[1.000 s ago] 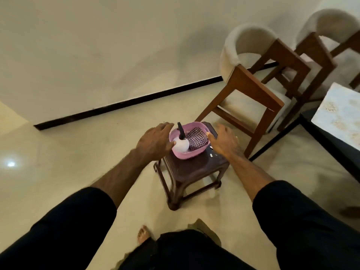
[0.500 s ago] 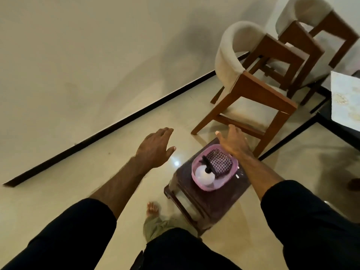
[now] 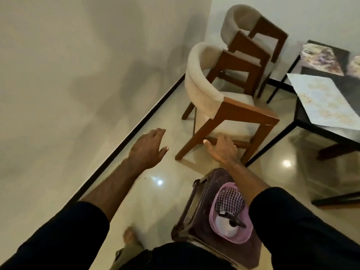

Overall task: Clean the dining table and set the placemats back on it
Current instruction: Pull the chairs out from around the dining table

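Nearest the person, below the right forearm, a dark plastic stool (image 3: 204, 195) with a scuffed, glossy top carries a round pink basin (image 3: 215, 221). Inside it lie a checked cloth (image 3: 229, 200) and a white spray bottle (image 3: 227, 226) with a black nozzle, lying on its side.

Both arms reach forward out of dark sleeves, bare from the elbow. The left hand (image 3: 149, 148) hangs over the polished pale floor (image 3: 155, 191), palm down, fingers loosely spread and slightly bent, holding nothing. The right hand (image 3: 222, 148) is also palm down with the thumb stretched toward the left hand; its fingers lie at the lower wooden rail of the near chair (image 3: 210, 98), and whether they touch it cannot be told. It grips nothing visible.

That chair has a curved cream upholstered back and an angular brown wooden frame. A second chair (image 3: 251, 30) of the same make stands beyond it, by the wall.

Far to the right of the right hand, a black-framed dining table (image 3: 311, 123) bears a pale rectangular placemat (image 3: 321, 102) with faint gold patterning; a darker patterned mat (image 3: 321, 57) lies farther off.
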